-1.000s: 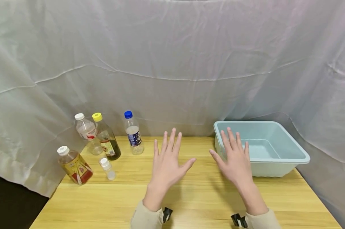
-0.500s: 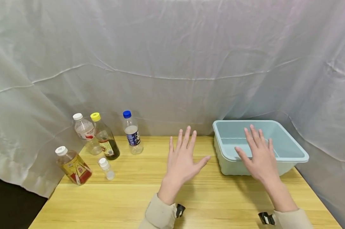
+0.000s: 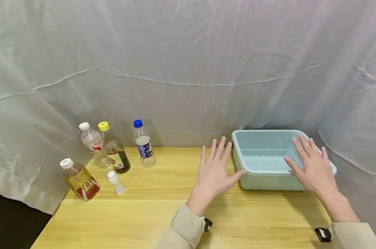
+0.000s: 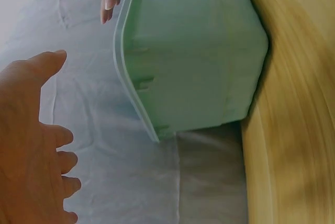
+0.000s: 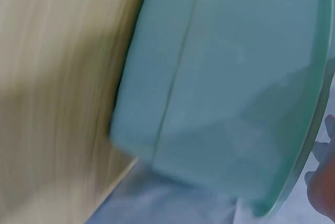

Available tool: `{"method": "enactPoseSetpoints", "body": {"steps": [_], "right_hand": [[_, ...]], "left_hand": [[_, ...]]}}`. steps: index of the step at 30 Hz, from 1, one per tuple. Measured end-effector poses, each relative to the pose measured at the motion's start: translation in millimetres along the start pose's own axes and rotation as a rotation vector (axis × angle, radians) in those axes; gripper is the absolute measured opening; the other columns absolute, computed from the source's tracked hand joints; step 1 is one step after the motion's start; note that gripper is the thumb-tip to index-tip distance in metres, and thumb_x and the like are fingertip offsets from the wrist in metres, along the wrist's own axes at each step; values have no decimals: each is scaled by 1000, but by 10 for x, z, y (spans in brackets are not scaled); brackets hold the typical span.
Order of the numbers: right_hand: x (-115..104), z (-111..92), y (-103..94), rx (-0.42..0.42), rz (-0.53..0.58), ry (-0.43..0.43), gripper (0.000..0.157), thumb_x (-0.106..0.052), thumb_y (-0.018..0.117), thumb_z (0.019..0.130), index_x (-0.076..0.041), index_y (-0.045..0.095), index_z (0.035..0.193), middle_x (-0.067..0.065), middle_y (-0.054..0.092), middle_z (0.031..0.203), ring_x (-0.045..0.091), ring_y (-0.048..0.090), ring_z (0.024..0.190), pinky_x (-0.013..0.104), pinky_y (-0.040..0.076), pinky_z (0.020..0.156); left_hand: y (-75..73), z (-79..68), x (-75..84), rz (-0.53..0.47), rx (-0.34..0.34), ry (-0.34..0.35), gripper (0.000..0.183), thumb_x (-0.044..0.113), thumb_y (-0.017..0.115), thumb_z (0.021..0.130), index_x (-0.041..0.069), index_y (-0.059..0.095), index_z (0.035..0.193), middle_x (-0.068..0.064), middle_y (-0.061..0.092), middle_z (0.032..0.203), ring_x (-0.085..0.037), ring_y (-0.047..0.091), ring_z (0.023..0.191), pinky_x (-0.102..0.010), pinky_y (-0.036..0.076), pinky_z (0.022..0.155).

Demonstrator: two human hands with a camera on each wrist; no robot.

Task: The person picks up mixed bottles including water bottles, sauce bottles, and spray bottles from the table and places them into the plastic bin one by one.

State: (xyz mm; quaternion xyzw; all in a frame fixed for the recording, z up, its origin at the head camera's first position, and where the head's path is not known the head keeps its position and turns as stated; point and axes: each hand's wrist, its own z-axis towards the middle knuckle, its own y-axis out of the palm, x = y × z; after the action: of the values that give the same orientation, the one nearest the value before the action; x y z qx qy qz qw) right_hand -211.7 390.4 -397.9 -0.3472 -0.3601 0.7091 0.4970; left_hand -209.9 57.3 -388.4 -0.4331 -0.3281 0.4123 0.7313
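Observation:
My left hand [image 3: 214, 173] hovers over the table just left of a pale blue-green plastic basin [image 3: 272, 181], fingers spread and holding nothing. The left wrist view shows its thumb and fingertips apart from the basin's rim [image 4: 125, 72]. My right hand [image 3: 315, 169] is above the basin's right part, fingers straight and spread, and overlaps the front rim in the head view. In the right wrist view only a bit of that hand [image 5: 323, 182] shows, beyond the rim. The basin's inside holds nothing that shows.
At the table's left stand a blue-capped bottle [image 3: 145, 148], a yellow-capped bottle of dark liquid [image 3: 117, 159], a white-capped clear bottle [image 3: 92, 141], a yellow-and-red labelled bottle [image 3: 83, 183] and a small white-capped bottle [image 3: 117, 183]. A grey curtain [image 3: 188, 69] hangs behind the table [image 3: 128, 221].
Both hands have moved right, the left from mid-table toward the basin's left side, the right from the basin's left part to its right part. Fingers stay spread; bottles and basin have stayed put.

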Motion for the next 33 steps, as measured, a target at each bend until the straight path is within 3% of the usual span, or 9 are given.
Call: {"method": "enactPoseSetpoints", "body": {"steps": [3, 9, 18, 26, 33], "right_hand": [[185, -38, -45, -26, -17, 2, 75, -42, 53, 94, -23, 10, 154, 0, 3, 160, 25, -6, 145, 53, -14, 112], [487, -102, -120, -65, -38, -7, 73, -40, 52, 95, -24, 10, 154, -3, 0, 160, 24, -6, 145, 54, -11, 113], [840, -249, -157, -106, -37, -17, 69, -35, 50, 97, -20, 13, 154, 2, 2, 160, 30, -3, 145, 51, -13, 114], [963, -284, -155, -119, 13, -68, 64, -28, 50, 98, -17, 19, 153, 8, 10, 159, 38, 11, 143, 51, -5, 115], [990, -295, -135, -148, -15, -71, 66, -29, 49, 99, -15, 15, 153, 9, 9, 159, 36, 10, 144, 42, -6, 117]], "left_hand": [[40, 45, 75, 1, -19, 18, 92, 80, 25, 83, 25, 1, 153, 5, -10, 159, -20, -11, 144, -52, -2, 115], [93, 136, 186, 14, -35, 40, 92, 81, 21, 82, 24, 9, 154, 3, -3, 160, -22, -2, 146, -52, 2, 116], [240, 235, 345, 21, -112, 66, 91, 82, 16, 82, 26, 0, 153, 5, -11, 158, -20, -7, 145, -50, -3, 116], [340, 278, 398, -8, -145, 66, 88, 80, 9, 84, 26, 3, 153, 4, -7, 158, -21, 0, 146, -49, 3, 117], [428, 317, 418, -11, -136, 76, 88, 78, 9, 85, 23, 9, 153, 2, 4, 160, -21, 7, 146, -48, 8, 117]]}}
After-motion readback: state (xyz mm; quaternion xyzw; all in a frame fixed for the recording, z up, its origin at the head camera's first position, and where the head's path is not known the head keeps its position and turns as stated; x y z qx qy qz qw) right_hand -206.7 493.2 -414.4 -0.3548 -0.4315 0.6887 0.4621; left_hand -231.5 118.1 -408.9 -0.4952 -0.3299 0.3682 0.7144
